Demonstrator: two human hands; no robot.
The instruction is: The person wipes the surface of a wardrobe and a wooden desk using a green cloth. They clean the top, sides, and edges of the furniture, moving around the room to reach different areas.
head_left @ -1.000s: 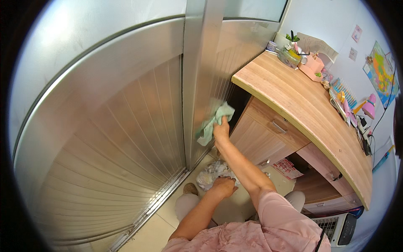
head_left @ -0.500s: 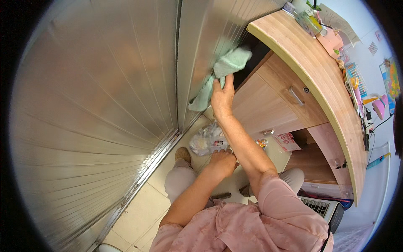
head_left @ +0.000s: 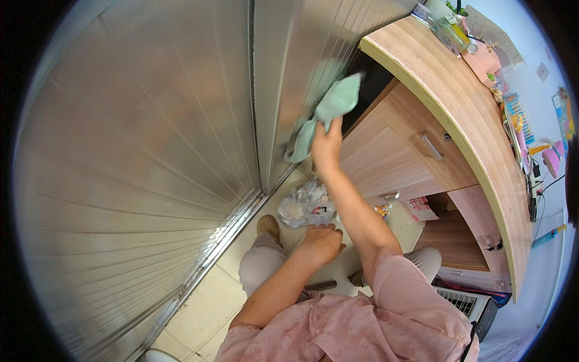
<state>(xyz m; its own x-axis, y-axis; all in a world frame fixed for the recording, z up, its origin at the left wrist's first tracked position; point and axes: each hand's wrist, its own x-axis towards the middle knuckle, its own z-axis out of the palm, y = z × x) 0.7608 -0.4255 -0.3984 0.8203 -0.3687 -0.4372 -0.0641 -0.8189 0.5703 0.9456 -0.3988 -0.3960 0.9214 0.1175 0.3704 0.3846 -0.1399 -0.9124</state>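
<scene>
Pinched in my right hand (head_left: 327, 143) is a pale green cloth (head_left: 339, 99), one part standing out above my fingers and another hanging down at the left. The cloth lies close against the shiny ribbed panel (head_left: 313, 36), beside the dark gap next to the wooden desk. My left hand (head_left: 324, 243) is held lower, in front of my body, with its fingers curled in; nothing shows in it, though the palm side is hidden. Just beyond it, a clear plastic bag (head_left: 295, 208) with things inside rests on the floor.
To the right stands a wooden desk (head_left: 446, 90) with drawers and an open compartment; stationery and a pink box (head_left: 482, 63) crowd its top. A large ribbed panel (head_left: 145, 151) rises on the left above a metal floor track (head_left: 211, 241). A white grilled appliance (head_left: 461, 301) is at the lower right.
My right hand and the cloth have shifted slightly down and to the right, and the cloth's upper part has swung more upright. My left hand has moved a little lower.
</scene>
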